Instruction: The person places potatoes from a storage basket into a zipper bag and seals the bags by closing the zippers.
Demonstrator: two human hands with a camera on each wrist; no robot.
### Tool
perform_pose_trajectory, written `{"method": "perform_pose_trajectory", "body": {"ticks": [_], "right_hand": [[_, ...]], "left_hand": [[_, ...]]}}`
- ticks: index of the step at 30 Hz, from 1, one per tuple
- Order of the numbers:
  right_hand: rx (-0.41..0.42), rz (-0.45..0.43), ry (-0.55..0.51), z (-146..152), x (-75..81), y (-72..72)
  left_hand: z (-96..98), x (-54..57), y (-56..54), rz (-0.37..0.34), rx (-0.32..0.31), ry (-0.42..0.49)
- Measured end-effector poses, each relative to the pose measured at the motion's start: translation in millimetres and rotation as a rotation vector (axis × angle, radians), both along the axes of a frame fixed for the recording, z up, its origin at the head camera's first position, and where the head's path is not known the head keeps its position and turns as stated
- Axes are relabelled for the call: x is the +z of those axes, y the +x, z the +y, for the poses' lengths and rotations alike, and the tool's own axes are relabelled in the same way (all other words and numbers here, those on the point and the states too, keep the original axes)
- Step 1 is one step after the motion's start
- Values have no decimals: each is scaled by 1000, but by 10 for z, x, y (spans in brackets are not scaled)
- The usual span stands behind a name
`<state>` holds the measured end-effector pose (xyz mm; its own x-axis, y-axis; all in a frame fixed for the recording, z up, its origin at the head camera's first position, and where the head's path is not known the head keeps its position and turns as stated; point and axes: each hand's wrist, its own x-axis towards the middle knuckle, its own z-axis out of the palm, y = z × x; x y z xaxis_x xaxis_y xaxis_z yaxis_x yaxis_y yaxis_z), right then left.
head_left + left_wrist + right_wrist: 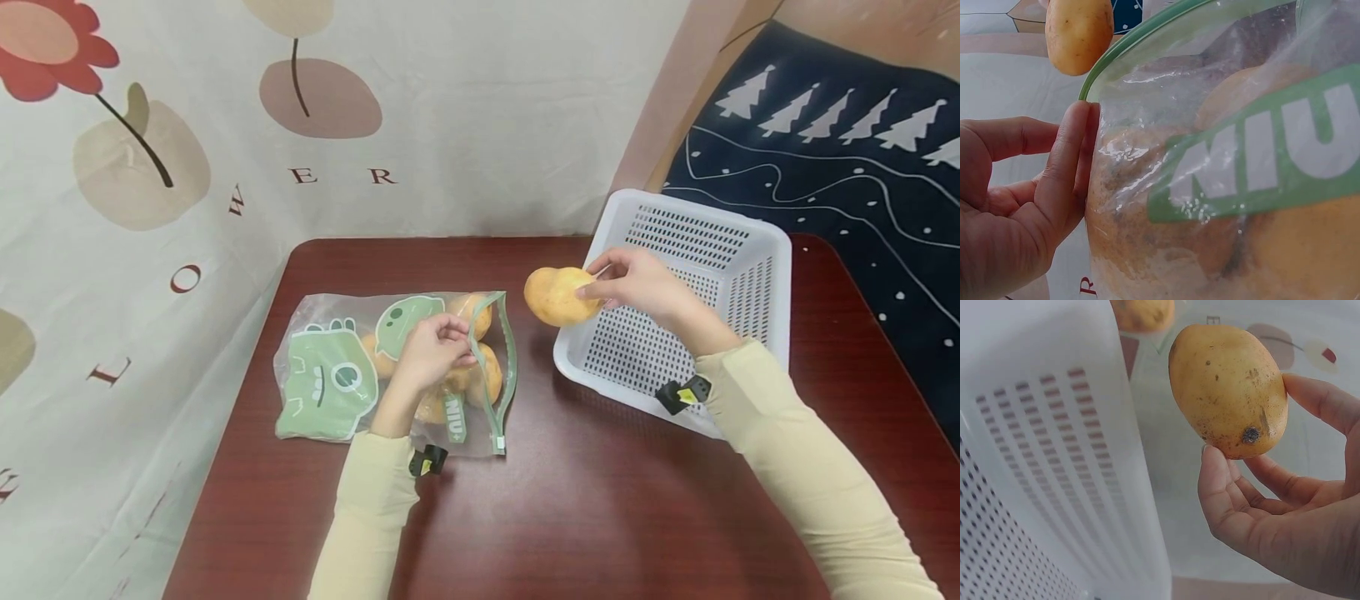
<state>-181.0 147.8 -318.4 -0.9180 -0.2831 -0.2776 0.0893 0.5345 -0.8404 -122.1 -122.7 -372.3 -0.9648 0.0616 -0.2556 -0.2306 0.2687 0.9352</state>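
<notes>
A clear zip bag with green monster prints lies on the table, several potatoes inside it. At its green-edged mouth, my left hand pinches the plastic; the left wrist view shows the fingertips at the bag's edge. My right hand holds a yellow potato in the air, between the bag's mouth and a white basket. In the right wrist view, thumb and fingers grip one end of this potato, which has a dark spot.
The white perforated basket stands at the right of the dark red table, its inner floor in sight. A pale printed cloth hangs behind the table. Dark blue fabric with white trees lies beyond the basket.
</notes>
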Motion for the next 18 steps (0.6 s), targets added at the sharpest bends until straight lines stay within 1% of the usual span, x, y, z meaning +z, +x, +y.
{"method": "perform_pose_trajectory", "body": {"ticks": [4, 7, 14, 18], "right_hand": [[42, -18, -36, -99, -110, 41], [59, -28, -51, -176, -177, 67], [96, -44, -62, -346, -266, 140], [111, -43, -68, -415, -333, 157]], "left_hand": [[-1, 15, 3, -4, -1, -1], [-3, 17, 3, 0, -2, -1], [-3, 6, 7, 8, -4, 0], [1, 3, 9, 8, -1, -1]]}}
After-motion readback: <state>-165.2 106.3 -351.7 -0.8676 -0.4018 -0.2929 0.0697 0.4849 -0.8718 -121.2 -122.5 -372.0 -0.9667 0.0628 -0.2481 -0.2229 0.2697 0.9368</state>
